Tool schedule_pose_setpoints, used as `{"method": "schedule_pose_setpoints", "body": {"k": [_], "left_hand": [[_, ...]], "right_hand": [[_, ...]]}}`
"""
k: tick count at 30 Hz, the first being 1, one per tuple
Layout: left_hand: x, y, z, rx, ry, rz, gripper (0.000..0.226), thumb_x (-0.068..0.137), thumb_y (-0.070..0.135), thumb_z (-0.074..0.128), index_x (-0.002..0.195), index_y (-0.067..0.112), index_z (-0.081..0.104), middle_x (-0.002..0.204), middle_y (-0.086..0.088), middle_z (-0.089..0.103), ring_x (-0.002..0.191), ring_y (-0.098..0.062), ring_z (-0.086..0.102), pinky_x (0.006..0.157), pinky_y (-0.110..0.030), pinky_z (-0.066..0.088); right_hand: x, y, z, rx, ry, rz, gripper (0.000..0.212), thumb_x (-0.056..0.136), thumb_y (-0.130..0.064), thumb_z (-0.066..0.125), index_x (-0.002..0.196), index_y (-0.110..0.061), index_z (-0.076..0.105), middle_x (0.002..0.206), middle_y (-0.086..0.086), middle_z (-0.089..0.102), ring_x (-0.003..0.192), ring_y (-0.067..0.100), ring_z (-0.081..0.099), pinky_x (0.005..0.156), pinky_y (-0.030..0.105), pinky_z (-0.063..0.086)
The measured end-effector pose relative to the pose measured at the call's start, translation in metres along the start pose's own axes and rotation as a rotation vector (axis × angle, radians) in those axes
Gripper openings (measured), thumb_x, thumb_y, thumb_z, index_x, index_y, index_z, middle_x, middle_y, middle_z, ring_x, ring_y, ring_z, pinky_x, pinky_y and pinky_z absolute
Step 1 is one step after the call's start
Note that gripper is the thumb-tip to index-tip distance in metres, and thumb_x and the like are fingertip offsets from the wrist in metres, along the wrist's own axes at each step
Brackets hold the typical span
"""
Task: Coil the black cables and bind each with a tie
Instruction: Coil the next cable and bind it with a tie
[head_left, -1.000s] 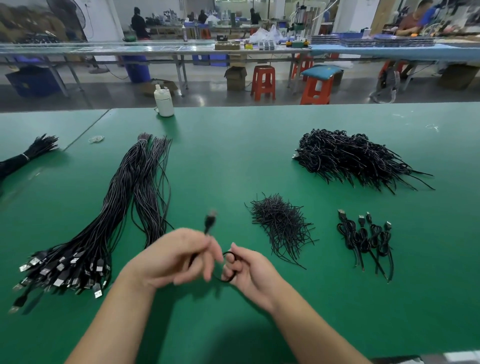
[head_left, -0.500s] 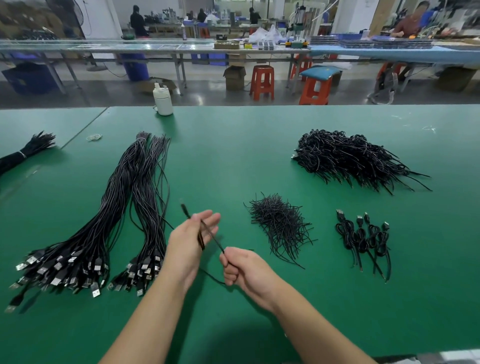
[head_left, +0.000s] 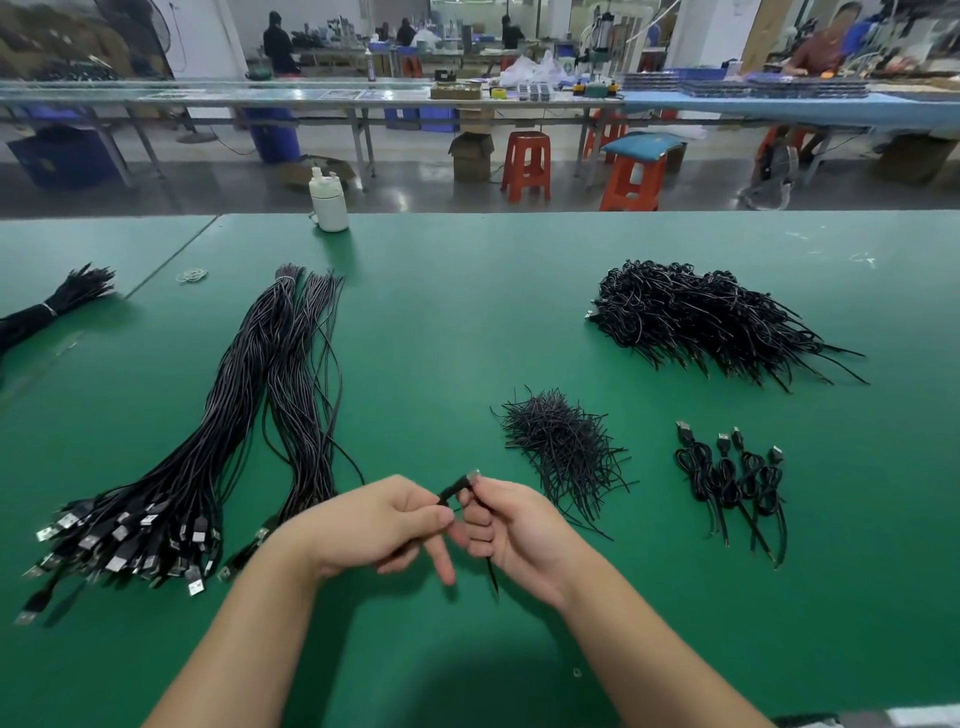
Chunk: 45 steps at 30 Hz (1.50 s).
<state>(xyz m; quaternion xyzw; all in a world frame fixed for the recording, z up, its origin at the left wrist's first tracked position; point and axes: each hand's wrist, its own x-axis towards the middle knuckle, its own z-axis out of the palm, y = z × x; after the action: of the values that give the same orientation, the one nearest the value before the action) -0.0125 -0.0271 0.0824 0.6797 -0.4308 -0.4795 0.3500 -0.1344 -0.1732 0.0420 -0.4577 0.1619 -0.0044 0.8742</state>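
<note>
My left hand (head_left: 382, 525) and my right hand (head_left: 511, 527) meet low in the middle of the green table and together hold one black cable (head_left: 457, 487). Its plug end sticks up between the thumbs and a short tail hangs below my right hand; the coil itself is mostly hidden by fingers. Long straight black cables (head_left: 228, 431) with USB plugs lie to the left. A small heap of black ties (head_left: 563, 449) sits just right of my hands. Several bound coiled cables (head_left: 732, 480) lie in a row further right.
A big heap of coiled black cables (head_left: 706, 322) lies at the back right. A white bottle (head_left: 328, 200) stands at the table's far edge, and another black bundle (head_left: 49, 309) lies at the far left. A rubber band (head_left: 192, 274) lies near the table seam.
My left hand has swung back from the left to meet my right hand. The cable that stretched between them is now gathered into both hands, plug end up.
</note>
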Motion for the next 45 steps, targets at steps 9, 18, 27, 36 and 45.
{"method": "schedule_pose_setpoints", "body": {"k": [9,18,27,36,45], "left_hand": [[0.029,-0.003,0.018,-0.656,0.588,0.165,0.033,0.105,0.017,0.040,0.108,-0.005,0.064,0.102,-0.021,0.073,0.100,-0.030,0.071,0.089,-0.030,0.057],[0.039,0.014,0.042,-0.980,0.593,0.201,0.025,0.103,0.021,0.040,0.090,0.003,0.051,0.057,-0.005,0.050,0.065,-0.024,0.066,0.052,-0.034,0.055],[0.033,0.016,0.042,-0.903,0.324,0.204,0.030,0.096,0.015,0.051,0.099,-0.014,0.061,0.105,-0.040,0.064,0.096,-0.041,0.070,0.078,-0.039,0.059],[0.030,0.023,0.047,0.271,0.705,-0.057,0.036,0.103,0.031,0.041,0.076,0.020,0.062,0.078,0.003,0.070,0.081,-0.021,0.066,0.083,-0.037,0.051],[0.033,0.011,0.043,0.452,0.654,-0.047,0.031,0.091,0.052,0.054,0.078,0.024,0.057,0.063,0.008,0.056,0.056,-0.002,0.049,0.054,-0.017,0.037]], "right_hand": [[-0.015,-0.006,0.007,-0.595,-0.005,-0.130,0.030,0.105,-0.014,0.040,0.080,-0.014,0.057,0.058,-0.005,0.050,0.051,0.010,0.041,0.051,0.022,0.037],[-0.017,0.013,0.010,-0.529,0.086,-0.131,0.011,0.098,-0.002,0.053,0.106,0.002,0.059,0.088,0.009,0.062,0.076,0.013,0.059,0.081,0.029,0.050],[-0.014,0.013,0.006,-0.351,0.191,-0.289,0.052,0.078,0.003,0.077,0.122,-0.021,0.063,0.097,0.003,0.075,0.092,0.009,0.068,0.085,0.020,0.053],[-0.015,0.020,-0.002,-1.094,0.377,-0.441,0.022,0.095,-0.023,0.056,0.117,-0.020,0.054,0.104,0.000,0.056,0.094,0.018,0.057,0.087,0.041,0.047],[-0.023,0.020,-0.004,-1.459,0.297,-0.295,0.020,0.103,-0.022,0.031,0.114,-0.013,0.045,0.104,0.008,0.052,0.090,0.034,0.056,0.075,0.044,0.044]]}}
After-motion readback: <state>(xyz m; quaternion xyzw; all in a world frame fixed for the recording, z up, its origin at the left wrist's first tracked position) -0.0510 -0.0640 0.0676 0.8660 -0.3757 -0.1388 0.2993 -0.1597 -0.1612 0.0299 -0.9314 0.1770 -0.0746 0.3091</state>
